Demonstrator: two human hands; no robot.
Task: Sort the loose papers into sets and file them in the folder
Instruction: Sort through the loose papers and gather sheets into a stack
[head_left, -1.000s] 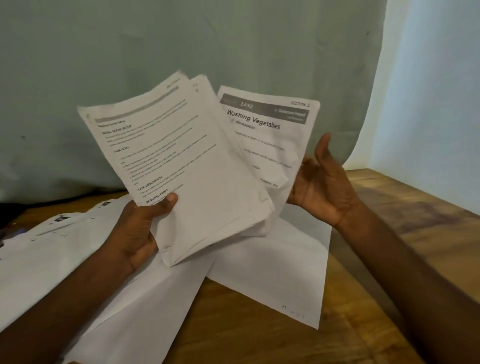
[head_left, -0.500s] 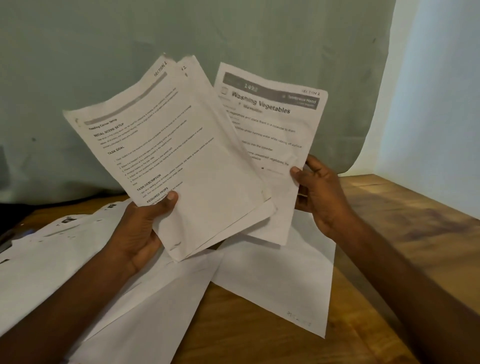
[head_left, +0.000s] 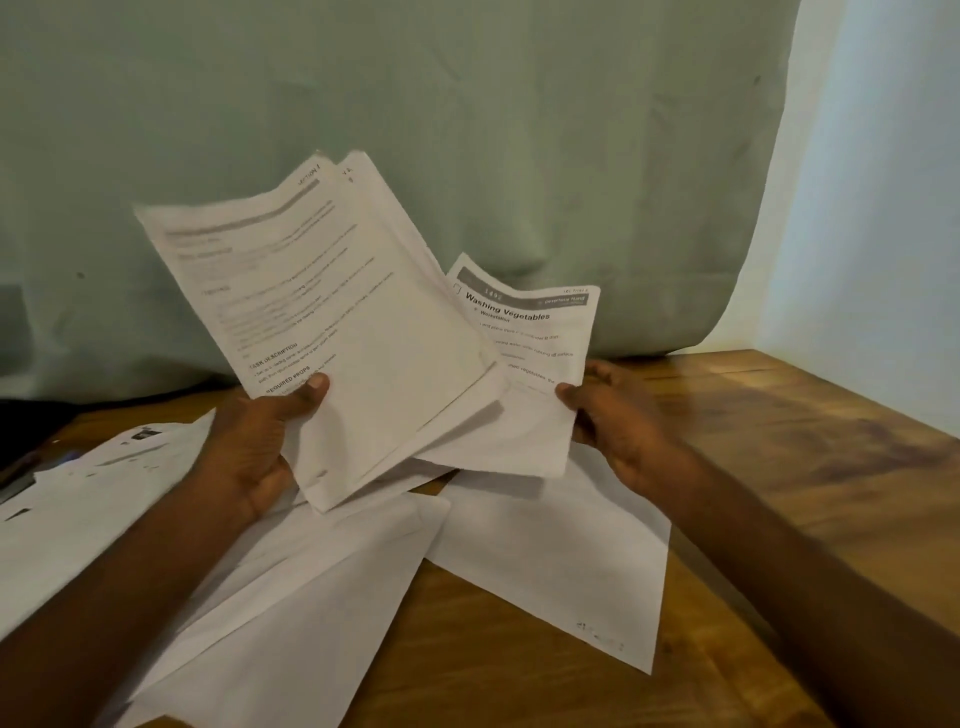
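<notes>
The left hand (head_left: 249, 457) is gripping a thick stack of white printed sheets (head_left: 332, 332) by its lower edge, thumb lying across the printed face and the other fingers curled out of sight behind the paper. The stack is tilting up and away above the worktop, its top sheet showing a grey header bar and bold headings, among them "TASK DESCRIPTION".

The right hand (head_left: 618, 415) is holding a single white sheet headed "Washing Vegetables" (head_left: 524, 374) by its right edge, thumb on the front and the remaining fingers behind it. This sheet is sitting just right of the stack, with its left part tucked behind the stack's lower right corner.

Below both hands, several loose white sheets lying face down (head_left: 550, 561) are spreading over the brown wooden worktop (head_left: 810, 441), overlapping one another. More printed white papers (head_left: 88, 499) are lying at the left edge, partly under the left forearm. A dark object is showing at the far left edge, too cut off to identify. A pale green cloth backdrop (head_left: 467, 104) is hanging behind the worktop.
</notes>
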